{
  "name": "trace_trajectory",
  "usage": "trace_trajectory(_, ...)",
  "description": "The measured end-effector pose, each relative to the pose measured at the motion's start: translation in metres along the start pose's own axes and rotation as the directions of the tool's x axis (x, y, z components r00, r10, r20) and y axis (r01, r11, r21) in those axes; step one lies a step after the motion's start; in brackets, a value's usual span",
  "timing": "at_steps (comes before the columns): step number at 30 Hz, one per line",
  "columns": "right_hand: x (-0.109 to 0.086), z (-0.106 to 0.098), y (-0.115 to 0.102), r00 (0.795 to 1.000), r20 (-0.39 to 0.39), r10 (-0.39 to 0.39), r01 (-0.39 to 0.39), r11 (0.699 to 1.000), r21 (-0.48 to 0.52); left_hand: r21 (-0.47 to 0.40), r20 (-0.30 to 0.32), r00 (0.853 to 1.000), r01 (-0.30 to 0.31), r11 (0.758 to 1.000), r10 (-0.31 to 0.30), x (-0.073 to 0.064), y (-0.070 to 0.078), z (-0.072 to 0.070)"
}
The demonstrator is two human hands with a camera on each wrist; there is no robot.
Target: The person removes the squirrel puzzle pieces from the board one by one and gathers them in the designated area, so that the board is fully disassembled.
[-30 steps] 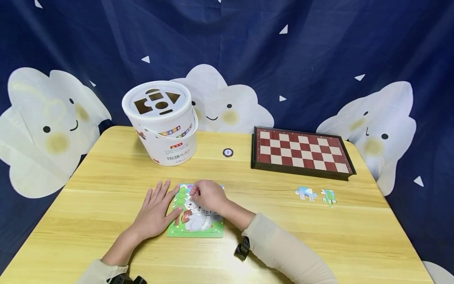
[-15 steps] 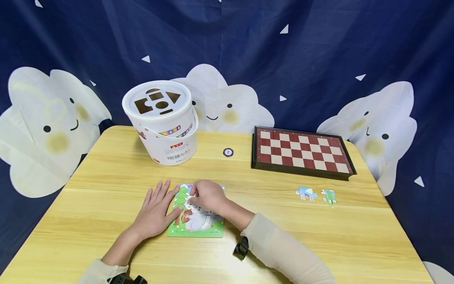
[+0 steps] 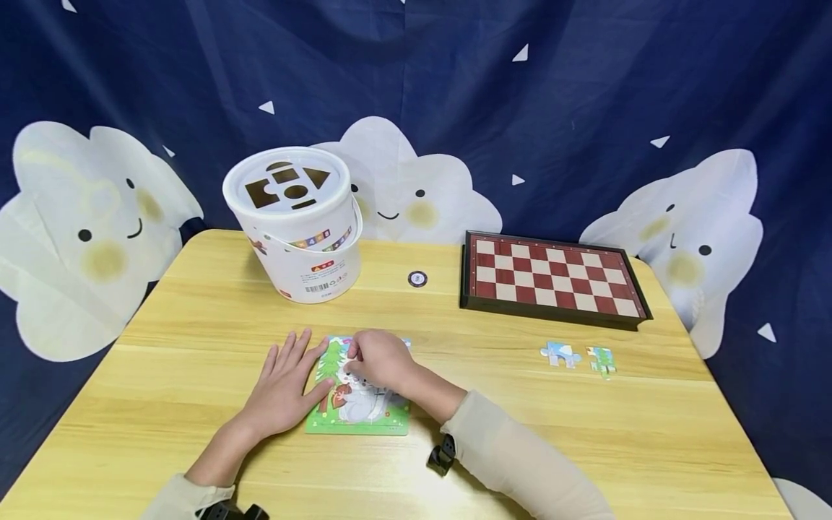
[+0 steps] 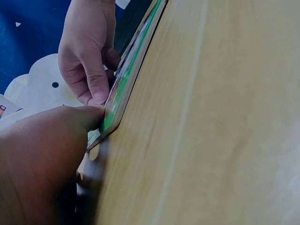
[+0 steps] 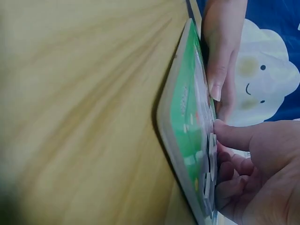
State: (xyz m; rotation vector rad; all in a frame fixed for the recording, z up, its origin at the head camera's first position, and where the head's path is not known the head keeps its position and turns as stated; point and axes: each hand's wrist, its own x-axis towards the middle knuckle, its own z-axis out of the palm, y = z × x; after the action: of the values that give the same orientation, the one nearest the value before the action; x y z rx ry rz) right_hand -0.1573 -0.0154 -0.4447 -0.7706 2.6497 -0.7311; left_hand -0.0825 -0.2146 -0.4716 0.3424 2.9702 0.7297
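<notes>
A jigsaw puzzle (image 3: 357, 427) with a grey squirrel, a green tree and green ground lies flat in front of me. My left hand (image 3: 281, 396) rests at its left side, fingers spread, with the thumb over the edge of the board. My right hand (image 3: 385, 360) is over the upper middle of the picture, thumb and curled fingers at a puzzle piece (image 5: 213, 157). That piece stands slightly proud of the board in the right wrist view. The right hand hides the puzzle's upper right part. Two loose pieces, one sky-coloured (image 3: 561, 354) and one with a tree (image 3: 602, 360), lie to the right.
A white bucket (image 3: 305, 267) with shaped holes in its lid stands behind the puzzle. A small round dark-rimmed disc (image 3: 417, 279) lies mid-table. At the back right is a red-and-white checkered board (image 3: 552, 274) in a black frame. A dark blue curtain (image 3: 455, 65) hangs behind the table.
My right thumb has come down slightly onto the squirrel's head area over the last second. The left hand and the loose pieces stay where they were.
</notes>
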Motion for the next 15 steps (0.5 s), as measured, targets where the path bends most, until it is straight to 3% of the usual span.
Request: trace_trajectory(15,-0.0008,-0.0036,-0.0008,0.998,0.063,-0.021,0.020,1.000,0.012,-0.005,0.008,1.000,0.011,1.000,-0.010,0.0004,-0.0004,0.0006)
